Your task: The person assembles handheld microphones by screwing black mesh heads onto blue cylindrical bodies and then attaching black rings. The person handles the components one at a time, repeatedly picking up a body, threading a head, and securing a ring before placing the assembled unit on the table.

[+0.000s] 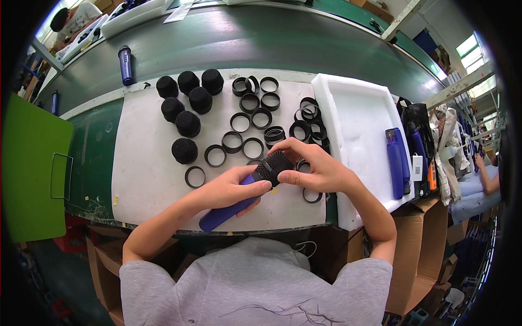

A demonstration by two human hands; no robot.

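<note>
A blue handheld microphone (pixel 218 217) with a black mesh head (pixel 277 163) lies slantwise between my hands above the white work mat. My left hand (pixel 231 189) is wrapped round its handle, thumb near the neck. The fingers and thumb of my right hand (pixel 323 169) pinch the mesh head from the right. Just beyond them, several black rings (pixel 232 142) are spread over the mat, some stacked, some partly hidden by my right hand. Several loose black mesh heads (pixel 188 124) stand to the left of the rings.
A white foam tray (pixel 356 163) at the right holds blue microphone handles (pixel 395 163). Behind the mat runs a green conveyor belt (pixel 217 41), with a microphone (pixel 125 66) on it. A bright green panel (pixel 35 168) stands left; cardboard boxes (pixel 421 250) sit below. Other people are at both sides.
</note>
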